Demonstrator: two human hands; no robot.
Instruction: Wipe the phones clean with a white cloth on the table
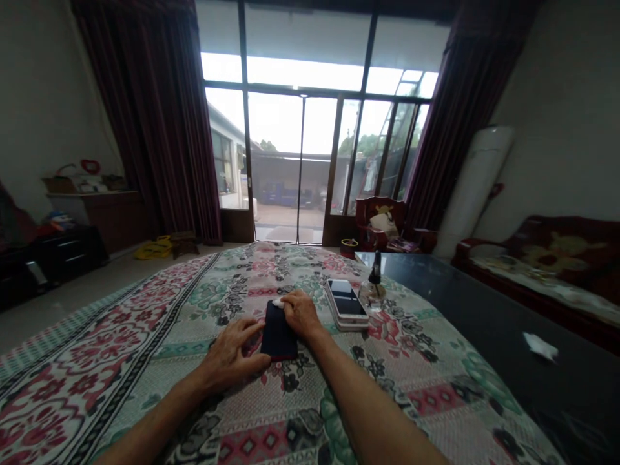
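A smartphone (279, 336) with a dark face and a reddish lower edge lies flat on the patterned tablecloth. My left hand (235, 352) holds it steady from the left, thumb at the lower corner and fingers along the side. At the phone's top end, my right hand (301, 314) presses a small white tissue (278, 303) onto the surface with closed fingers. To the right lies a white phone (346, 298), resting on a white box-like thing (356, 327). Beside that stands a clear bottle (372, 294) with a black pump top.
The floral tablecloth (194, 342) covers the left and middle of the table. On its bare black surface (465, 310) at right lies a crumpled white tissue (541, 347). Beyond are glass doors (276, 168), a wooden chair (382, 223) and a wooden sofa (547, 252).
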